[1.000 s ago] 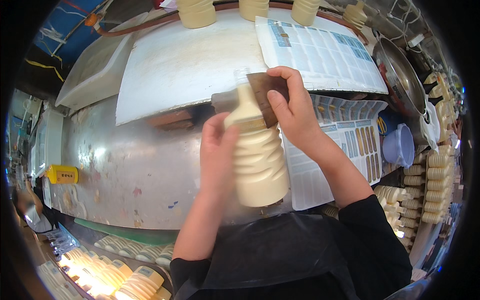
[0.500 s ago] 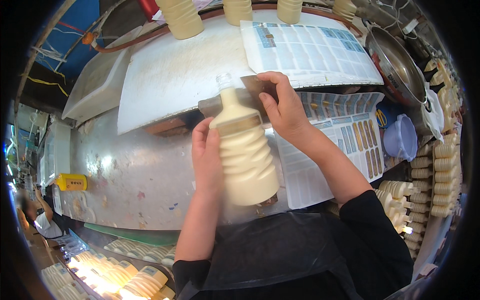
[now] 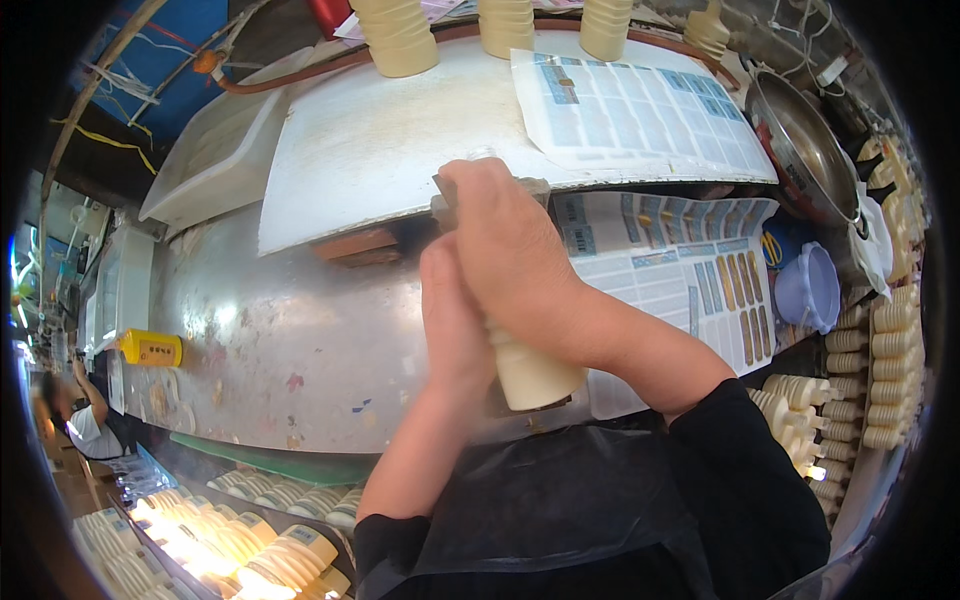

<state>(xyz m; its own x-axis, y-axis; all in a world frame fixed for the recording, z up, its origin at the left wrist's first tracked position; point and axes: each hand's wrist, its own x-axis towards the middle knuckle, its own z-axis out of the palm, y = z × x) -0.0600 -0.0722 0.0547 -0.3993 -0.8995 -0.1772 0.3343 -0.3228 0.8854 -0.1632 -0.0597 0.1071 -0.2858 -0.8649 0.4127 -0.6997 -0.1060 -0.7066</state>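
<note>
A cream ribbed bottle (image 3: 540, 378) lies tilted in front of me, its base toward my body and its middle hidden by my hands. My left hand (image 3: 455, 325) is closed along its left side. Across its upper part lies my right hand (image 3: 515, 250), fingers curled, with a dark corner of a thin flat brown scraper (image 3: 442, 188) showing by the fingertips. The bottle's clear mouth (image 3: 482, 153) just shows beyond the knuckles. To the right, a sheet of gold and blue labels (image 3: 690, 275) lies partly under my right forearm.
Another label sheet (image 3: 640, 110) rests on the white board (image 3: 370, 140). Several cream bottles (image 3: 400, 40) stand at the back. A steel pan (image 3: 805, 135) and a purple bucket (image 3: 808, 288) are at right, a yellow bottle (image 3: 152, 349) at left. Another person (image 3: 88, 420) is far left.
My right hand, with the flat brown scraper, has swung left from beside the bottle's neck and now covers its upper part. My left hand has shifted slightly right with the bottle.
</note>
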